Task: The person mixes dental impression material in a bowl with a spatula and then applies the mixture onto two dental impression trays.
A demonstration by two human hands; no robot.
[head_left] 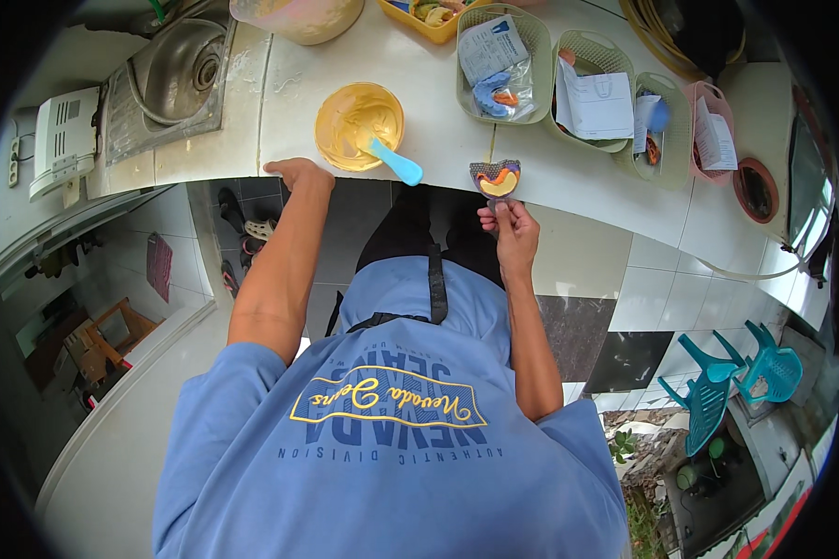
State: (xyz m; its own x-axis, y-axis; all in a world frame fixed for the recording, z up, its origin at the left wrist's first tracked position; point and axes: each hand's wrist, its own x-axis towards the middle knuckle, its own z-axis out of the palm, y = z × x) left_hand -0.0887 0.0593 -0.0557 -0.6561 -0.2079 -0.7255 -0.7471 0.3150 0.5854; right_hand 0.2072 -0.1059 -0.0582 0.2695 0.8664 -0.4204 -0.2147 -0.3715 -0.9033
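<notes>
My right hand pinches the handle of a dental impression tray at the counter's front edge. The tray has a dark mesh-like rim with purple and orange impression material, and pale yellow plaster fills its arch. My left hand rests on the counter edge, holding nothing, its fingers stretched toward the left. Just right of that hand stands a yellow mixing bowl smeared with wet yellow plaster. A light blue spatula leans in the bowl, its handle sticking out over the rim toward me.
Green baskets at the back right hold bags, papers and a blue impression. A pink basket stands farther right. Behind the bowl are a pale tub and a yellow tray. A metal sink lies left, teal chairs lower right.
</notes>
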